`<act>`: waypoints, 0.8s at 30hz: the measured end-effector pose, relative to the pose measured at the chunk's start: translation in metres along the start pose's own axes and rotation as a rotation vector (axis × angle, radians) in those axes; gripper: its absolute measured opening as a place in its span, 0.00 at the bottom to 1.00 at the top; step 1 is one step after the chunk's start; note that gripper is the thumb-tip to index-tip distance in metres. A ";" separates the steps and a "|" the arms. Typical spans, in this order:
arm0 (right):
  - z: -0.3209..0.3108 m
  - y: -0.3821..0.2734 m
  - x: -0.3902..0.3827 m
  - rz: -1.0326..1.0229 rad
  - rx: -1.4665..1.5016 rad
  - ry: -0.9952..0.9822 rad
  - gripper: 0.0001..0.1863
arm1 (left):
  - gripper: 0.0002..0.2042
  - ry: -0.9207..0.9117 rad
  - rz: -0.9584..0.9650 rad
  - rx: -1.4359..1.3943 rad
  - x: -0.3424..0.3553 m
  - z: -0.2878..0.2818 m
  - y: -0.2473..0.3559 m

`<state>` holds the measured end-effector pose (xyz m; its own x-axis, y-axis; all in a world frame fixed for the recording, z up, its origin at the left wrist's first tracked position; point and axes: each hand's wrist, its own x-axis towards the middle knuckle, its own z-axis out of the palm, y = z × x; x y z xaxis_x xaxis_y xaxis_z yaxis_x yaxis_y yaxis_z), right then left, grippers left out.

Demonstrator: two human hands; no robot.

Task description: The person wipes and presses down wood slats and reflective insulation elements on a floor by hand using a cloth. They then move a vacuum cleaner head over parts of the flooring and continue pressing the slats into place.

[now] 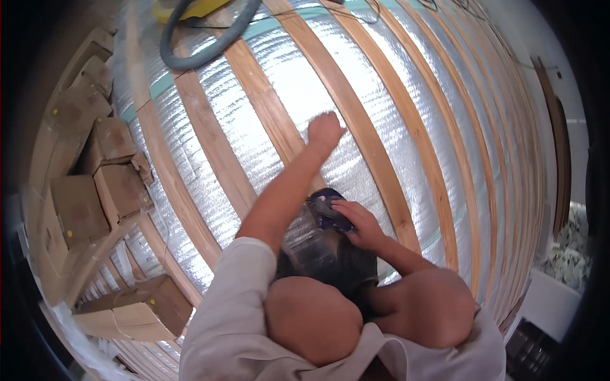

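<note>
My left hand point(325, 132) is closed over the bright foil-covered underlay point(292, 70), beside a pale wooden batten point(362, 143); what its fingers hold, if anything, is hidden. Nearer my body, my right hand point(359, 225) has its fingers curled over a dark purple-and-black object point(325, 213), too unclear to identify. A dark, partly see-through item lies below that object, between my bare knees and the battens.
Parallel battens point(419, 127) cross the foil. Several cardboard boxes point(76, 209) line the left. A grey corrugated hose point(190, 62) and yellow machine point(165, 7) are at the far top. At the right are long boards point(559, 171) and pale mottled material point(569, 247).
</note>
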<state>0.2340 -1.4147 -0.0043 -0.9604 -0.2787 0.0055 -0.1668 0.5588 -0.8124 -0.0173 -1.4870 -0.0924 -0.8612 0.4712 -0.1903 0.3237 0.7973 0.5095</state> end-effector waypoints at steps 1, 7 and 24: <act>-0.002 -0.004 -0.001 0.023 0.029 0.049 0.34 | 0.21 0.056 -0.036 0.011 0.000 0.016 -0.006; -0.013 0.012 -0.028 0.238 0.110 0.322 0.30 | 0.08 0.053 0.105 0.011 0.004 0.029 -0.031; 0.126 -0.019 0.151 -0.626 -0.218 -0.505 0.46 | 0.15 0.519 -0.540 -0.199 -0.316 -0.105 -0.293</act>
<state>0.1204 -1.5660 -0.0620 -0.4687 -0.8760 0.1137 -0.7258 0.3085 -0.6149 0.1186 -1.9091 -0.0936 -0.9687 -0.2399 -0.0632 -0.2280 0.7602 0.6084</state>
